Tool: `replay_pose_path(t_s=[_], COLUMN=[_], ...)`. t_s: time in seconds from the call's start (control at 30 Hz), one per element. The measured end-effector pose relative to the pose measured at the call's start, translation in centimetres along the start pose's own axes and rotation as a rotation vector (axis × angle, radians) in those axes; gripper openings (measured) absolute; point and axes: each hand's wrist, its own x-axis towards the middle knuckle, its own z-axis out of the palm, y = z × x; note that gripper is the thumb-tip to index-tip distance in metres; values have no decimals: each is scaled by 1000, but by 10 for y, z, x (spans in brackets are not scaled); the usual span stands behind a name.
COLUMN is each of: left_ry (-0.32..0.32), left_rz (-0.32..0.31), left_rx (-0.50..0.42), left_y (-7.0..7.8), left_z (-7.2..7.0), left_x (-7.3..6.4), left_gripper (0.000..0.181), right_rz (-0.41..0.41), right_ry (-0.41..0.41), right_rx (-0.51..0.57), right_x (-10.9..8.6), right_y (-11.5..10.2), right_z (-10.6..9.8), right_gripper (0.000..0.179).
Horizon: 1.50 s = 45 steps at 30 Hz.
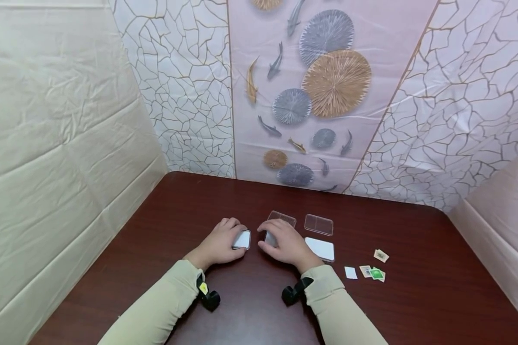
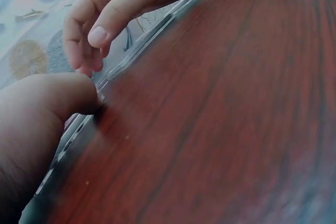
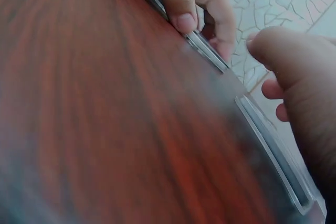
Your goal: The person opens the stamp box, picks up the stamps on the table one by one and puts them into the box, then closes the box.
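Here, on the dark wooden table (image 1: 155, 249), the left hand (image 1: 222, 244) curls its fingers round a small white case (image 1: 242, 239) lying flat, its long side running away from the person. Just beside it the right hand (image 1: 285, 244) grips a second clear case (image 1: 271, 237), partly hidden. Further right lie a clear lid (image 1: 318, 224), a white card (image 1: 321, 248) and small stamps (image 1: 373, 272).

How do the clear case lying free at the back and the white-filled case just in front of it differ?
The clear case looks empty and see-through, with the table showing through it; the white-filled case looks opaque white. The clear case lies farther from the person, the white-filled one nearer, beside the right hand. Both are flat, rounded rectangles, lying untouched.
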Motion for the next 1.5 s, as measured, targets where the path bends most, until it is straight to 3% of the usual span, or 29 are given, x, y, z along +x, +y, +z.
replay_pose_path(t_s=[0.17, 0.3, 0.73, 0.93, 1.13, 1.23, 1.5], left_ry=[-8, -18, -32, 1, 42, 72, 121], left_rz=[59, 88, 89, 81, 100, 92, -35], left_rx=[-14, -22, 10, 1, -64, -91, -55], left_y=[0, 1, 3, -1, -6, -11, -33], left_z=[1, -1, -5, -6, -8, -9, -10], left_x=[2, 3, 2, 4, 6, 7, 14], left_gripper=[54, 56, 64, 59, 54, 50, 49], right_rz=[15, -18, 29, 45, 71, 82, 77], right_ry=[-124, -173, -189, -152, -142, -143, -169], right_rx=[-41, -65, -69, -56, -62, -93, -146], right_x=[4, 7, 8, 8, 8, 7, 7], right_y=[-9, -16, -20, -20, -19, -18, -19], right_z=[5, 8, 10, 9, 10, 11, 11], right_gripper=[50, 50, 56, 58, 63, 65, 55])
